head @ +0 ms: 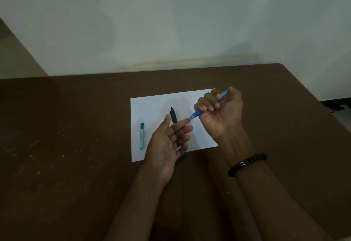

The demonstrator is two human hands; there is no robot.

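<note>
My right hand (221, 110) grips a blue mechanical pencil (196, 115), fingers curled round its barrel, with the tip pointing down and left. That tip touches the index fingertip of my left hand (169, 142), which lies palm up with straight fingers and holds nothing. Both hands hover over a white sheet of paper (150, 106) on the brown table. A small black cap-like part (173, 115) lies on the sheet just beyond my left fingers. A slim teal lead case (141, 136) lies near the sheet's left edge.
The brown table (66, 136) runs wide on both sides of the paper and ends at a pale wall (171, 22) behind. A black bead bracelet (247, 163) circles my right wrist. The table's right corner falls away towards the floor.
</note>
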